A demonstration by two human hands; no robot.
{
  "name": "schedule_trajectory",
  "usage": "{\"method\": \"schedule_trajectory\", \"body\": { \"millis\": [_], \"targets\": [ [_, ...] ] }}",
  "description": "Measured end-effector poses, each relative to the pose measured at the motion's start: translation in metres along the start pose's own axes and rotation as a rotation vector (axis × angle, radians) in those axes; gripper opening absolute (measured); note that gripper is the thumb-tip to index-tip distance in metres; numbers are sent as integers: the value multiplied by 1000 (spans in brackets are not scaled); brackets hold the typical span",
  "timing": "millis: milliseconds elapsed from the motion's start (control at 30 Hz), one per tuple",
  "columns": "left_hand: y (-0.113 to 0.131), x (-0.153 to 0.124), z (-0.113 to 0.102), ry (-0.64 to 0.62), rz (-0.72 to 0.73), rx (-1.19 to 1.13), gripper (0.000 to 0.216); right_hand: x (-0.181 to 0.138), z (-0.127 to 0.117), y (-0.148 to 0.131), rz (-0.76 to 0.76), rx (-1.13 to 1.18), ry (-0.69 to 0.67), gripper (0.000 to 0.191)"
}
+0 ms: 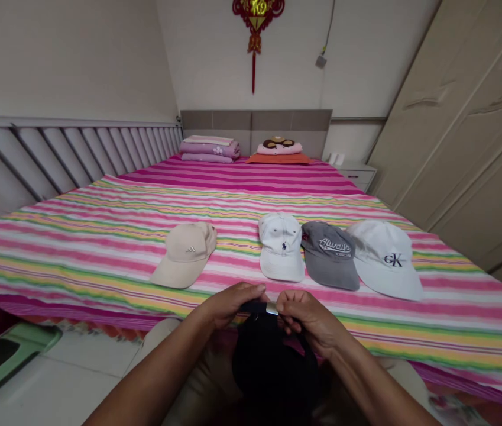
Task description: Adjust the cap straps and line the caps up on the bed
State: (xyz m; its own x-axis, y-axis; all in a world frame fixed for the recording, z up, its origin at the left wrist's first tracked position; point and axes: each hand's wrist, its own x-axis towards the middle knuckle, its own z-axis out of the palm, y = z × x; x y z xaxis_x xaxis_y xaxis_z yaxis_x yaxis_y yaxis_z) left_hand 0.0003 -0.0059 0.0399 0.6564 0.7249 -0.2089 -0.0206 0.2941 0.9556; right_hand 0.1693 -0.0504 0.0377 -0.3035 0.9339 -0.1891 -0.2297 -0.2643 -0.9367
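Note:
A black baseball cap (272, 361) is held over my lap, with its back strap raised toward the bed. My left hand (235, 305) grips the dark strap on its left side, thumb on top. With curled fingers, my right hand (301, 316) pinches the strap beside its silvery metal buckle (272, 308). On the bed ahead lie a beige cap (186, 251) to the left, then a white cap (281, 248) with a small dark emblem. A grey cap (330, 254) with white lettering and a larger white cap (386, 257) marked CK sit further right, touching each other.
The caps rest on a striped bedspread (100, 236). Folded purple bedding (210, 149) and a pink and orange pile (279, 151) lie by the headboard (255, 127). A green stool (11, 361) stands at lower left, a white nightstand (357, 174) at far right.

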Motion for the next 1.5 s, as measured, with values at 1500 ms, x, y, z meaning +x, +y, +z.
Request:
{"method": "schedule_trajectory", "body": {
  "millis": [1500],
  "targets": [
    [-17, 11, 13, -12, -75, -188, 13, 6, -20, 5, 48, 134, -46, 16]
  ]
}}
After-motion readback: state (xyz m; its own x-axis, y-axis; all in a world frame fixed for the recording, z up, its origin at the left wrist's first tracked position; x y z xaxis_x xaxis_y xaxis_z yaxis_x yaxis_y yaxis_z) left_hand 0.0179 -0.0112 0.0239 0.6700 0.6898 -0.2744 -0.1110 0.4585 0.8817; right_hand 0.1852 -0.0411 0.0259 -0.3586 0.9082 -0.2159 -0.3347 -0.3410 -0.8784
